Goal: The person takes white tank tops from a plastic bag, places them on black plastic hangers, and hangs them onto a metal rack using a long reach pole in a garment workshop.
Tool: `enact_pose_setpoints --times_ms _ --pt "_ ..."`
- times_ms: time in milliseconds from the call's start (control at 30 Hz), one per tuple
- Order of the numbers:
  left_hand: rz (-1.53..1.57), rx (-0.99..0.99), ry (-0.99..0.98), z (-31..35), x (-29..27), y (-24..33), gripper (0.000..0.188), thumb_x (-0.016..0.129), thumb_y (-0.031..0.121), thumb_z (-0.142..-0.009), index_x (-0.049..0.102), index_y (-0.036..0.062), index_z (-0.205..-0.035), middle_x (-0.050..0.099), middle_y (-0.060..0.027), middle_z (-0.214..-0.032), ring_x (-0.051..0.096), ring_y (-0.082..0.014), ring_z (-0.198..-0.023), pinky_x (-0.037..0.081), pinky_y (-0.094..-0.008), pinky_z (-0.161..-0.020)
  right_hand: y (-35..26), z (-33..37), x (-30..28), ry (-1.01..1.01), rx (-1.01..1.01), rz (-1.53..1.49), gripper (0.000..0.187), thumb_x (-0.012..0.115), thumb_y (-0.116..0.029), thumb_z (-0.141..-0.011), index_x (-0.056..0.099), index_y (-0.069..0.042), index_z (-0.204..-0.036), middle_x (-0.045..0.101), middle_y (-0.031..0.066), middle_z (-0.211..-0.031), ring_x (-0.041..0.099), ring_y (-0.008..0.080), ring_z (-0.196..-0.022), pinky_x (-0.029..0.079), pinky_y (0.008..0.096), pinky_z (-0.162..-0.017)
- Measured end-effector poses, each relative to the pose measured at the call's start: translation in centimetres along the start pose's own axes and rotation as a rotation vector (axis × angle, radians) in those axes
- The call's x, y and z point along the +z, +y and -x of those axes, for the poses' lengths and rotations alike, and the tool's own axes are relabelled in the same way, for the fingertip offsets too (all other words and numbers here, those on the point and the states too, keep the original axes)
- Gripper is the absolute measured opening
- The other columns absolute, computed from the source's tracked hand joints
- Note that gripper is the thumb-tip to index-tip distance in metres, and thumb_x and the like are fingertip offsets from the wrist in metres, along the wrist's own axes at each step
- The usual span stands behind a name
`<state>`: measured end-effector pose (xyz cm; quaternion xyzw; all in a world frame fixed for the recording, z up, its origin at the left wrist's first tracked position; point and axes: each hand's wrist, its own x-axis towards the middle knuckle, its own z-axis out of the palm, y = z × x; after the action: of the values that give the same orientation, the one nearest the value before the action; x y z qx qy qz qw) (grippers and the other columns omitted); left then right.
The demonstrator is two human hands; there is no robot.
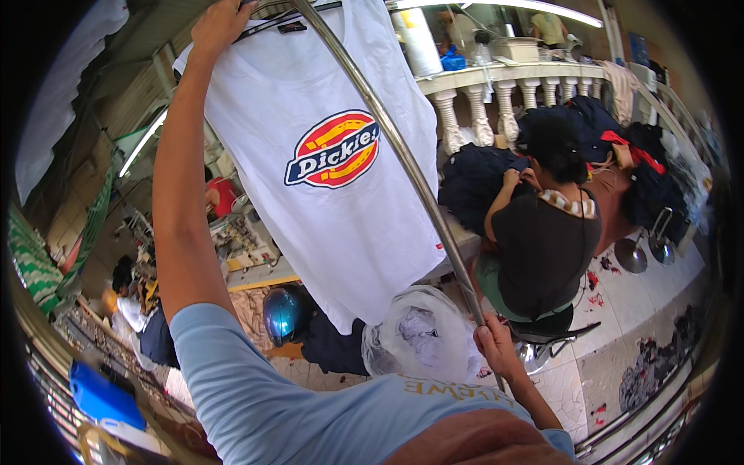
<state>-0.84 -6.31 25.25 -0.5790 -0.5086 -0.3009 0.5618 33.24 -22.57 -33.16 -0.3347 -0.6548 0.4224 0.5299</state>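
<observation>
A white sleeveless shirt [341,232] with a red, yellow and dark blue printed badge hangs in front of me. At its neckline shows a dark hanger [267,27]. High at the upper left, my left hand [221,29] is closed around the shoulder end of the hanger and shirt. A long shiny metal pole [403,155] slants across the shirt's right part, from the top edge down toward me. Near its lower end, my right hand [497,346] is wrapped around the pole. Where the pole's upper end meets the hanger is cut off by the frame edge.
A person in a dark top [546,240] sits at the right, handling dark cloth [477,174]. Below the shirt stand a clear plastic bag [422,341] and a shiny blue helmet [282,314]. A white balustrade [508,105] runs behind. Scraps litter the tiled floor [620,298].
</observation>
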Motion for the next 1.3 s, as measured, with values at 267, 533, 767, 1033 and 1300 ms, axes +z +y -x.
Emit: enact_pose_setpoints --times_ms 267,533,767,1033,1300 --pt "-0.149 -0.055 -0.059 -0.4 -2.6 -0.5 0.033 0.054 0.032 -0.088 0.067 0.004 -0.098 0.067 -0.0223 -0.095 0.063 -0.0403 -0.093 0.049 -0.0494 -0.08 2.5 -3.4 -1.0 -0.141 0.002 -0.097 0.03 0.046 -0.017 -0.097 0.051 0.0 -0.121 0.051 0.0026 -0.063 0.049 0.0106 -0.057 0.041 0.0263 -0.055" --pt "-0.234 -0.065 -0.074 1.6 -4.7 0.9 0.032 0.056 0.033 -0.087 0.067 0.004 -0.094 0.067 -0.0218 -0.096 0.063 -0.0399 -0.093 0.049 -0.0499 -0.081 3.9 -5.8 -1.4 -0.19 -0.058 -0.101 0.031 0.05 -0.012 -0.095 0.052 0.001 -0.123 0.052 0.004 -0.063 0.049 0.0108 -0.056 0.041 0.026 -0.054" --pt "-0.416 -0.066 -0.062 2.8 -5.8 -2.5 0.034 0.057 0.035 -0.086 0.068 0.005 -0.097 0.067 -0.0208 -0.096 0.064 -0.0393 -0.093 0.05 -0.0492 -0.08 4.8 -5.9 -0.5 -0.252 -0.069 -0.14 0.034 0.049 -0.011 -0.094 0.051 0.003 -0.125 0.051 0.0041 -0.063 0.049 0.01 -0.056 0.041 0.0254 -0.053" --pt "-0.374 -0.053 -0.14 4.8 -6.7 -4.8 0.038 0.059 0.037 -0.085 0.067 0.0046 -0.103 0.068 -0.0199 -0.095 0.065 -0.0396 -0.089 0.051 -0.0485 -0.078 5.5 -8.0 4.3 -0.257 -0.085 -0.213 0.03 0.052 -0.008 -0.093 0.055 0.004 -0.121 0.05 0.0005 -0.064 0.046 0.0067 -0.056 0.039 0.0227 -0.052" --pt "-0.095 0.336 0.22 15.5 -7.5 -5.7 0.06 0.067 0.041 -0.084 0.051 0.0038 -0.128 0.058 -0.0188 -0.122 0.054 -0.0378 -0.111 0.044 -0.0461 -0.092 -1.7 -14.3 13.6 -0.363 -0.016 -0.543 0.031 0.052 -0.009 -0.095 0.054 0.005 -0.123 0.048 -0.0038 -0.066 0.041 0.0013 -0.053 0.032 0.0181 -0.047"
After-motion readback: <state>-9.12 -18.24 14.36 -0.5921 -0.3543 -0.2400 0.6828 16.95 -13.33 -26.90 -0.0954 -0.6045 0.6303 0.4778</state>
